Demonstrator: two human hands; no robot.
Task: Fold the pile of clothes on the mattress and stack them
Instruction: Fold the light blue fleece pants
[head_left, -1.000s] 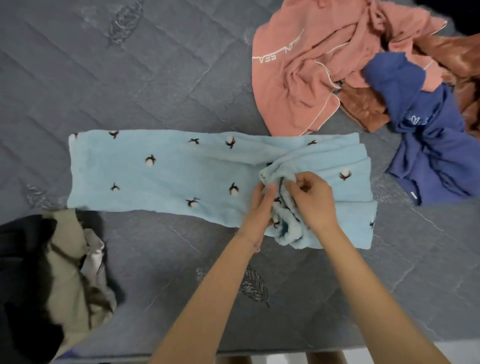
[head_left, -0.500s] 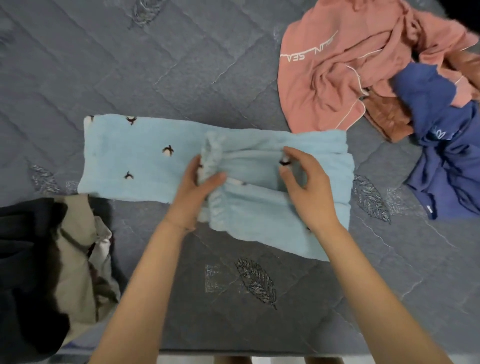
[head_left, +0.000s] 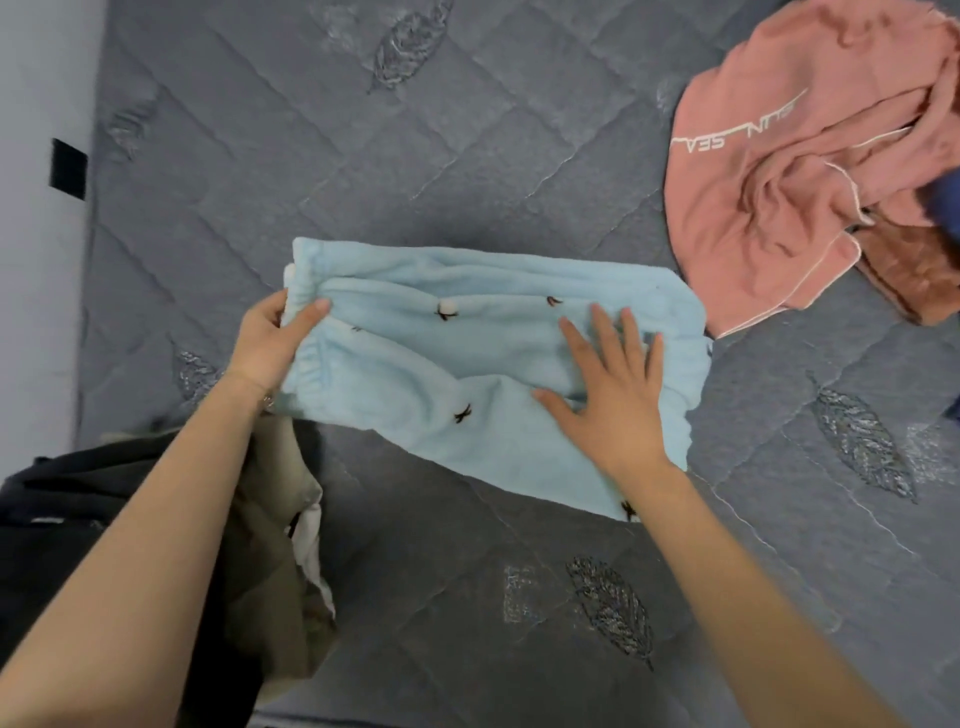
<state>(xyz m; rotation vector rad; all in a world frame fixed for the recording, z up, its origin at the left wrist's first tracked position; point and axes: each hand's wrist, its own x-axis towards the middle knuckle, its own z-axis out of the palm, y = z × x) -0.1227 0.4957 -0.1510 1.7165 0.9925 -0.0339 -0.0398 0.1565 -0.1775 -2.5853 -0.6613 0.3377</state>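
Light blue fleece trousers (head_left: 467, 364) with small dark motifs lie folded in half on the grey quilted mattress (head_left: 363, 156), the elastic waistband at the left end. My left hand (head_left: 270, 343) pinches that waistband edge, thumb on top. My right hand (head_left: 613, 395) lies flat on the right half of the fold, fingers spread and straight. A crumpled pink garment (head_left: 779, 197) with white lettering sits at the upper right, with a brown garment (head_left: 914, 270) under its edge.
A heap of black and olive clothes (head_left: 260, 545) lies at the lower left, partly under my left forearm. The mattress's left edge runs beside a pale wall (head_left: 36, 260). A dark blue garment (head_left: 948, 202) peeks in at the right edge.
The waistband end has been carried leftwards over the trouser legs, halving the length. My left hand went with it. My right hand opened and now lies flat on the cloth.
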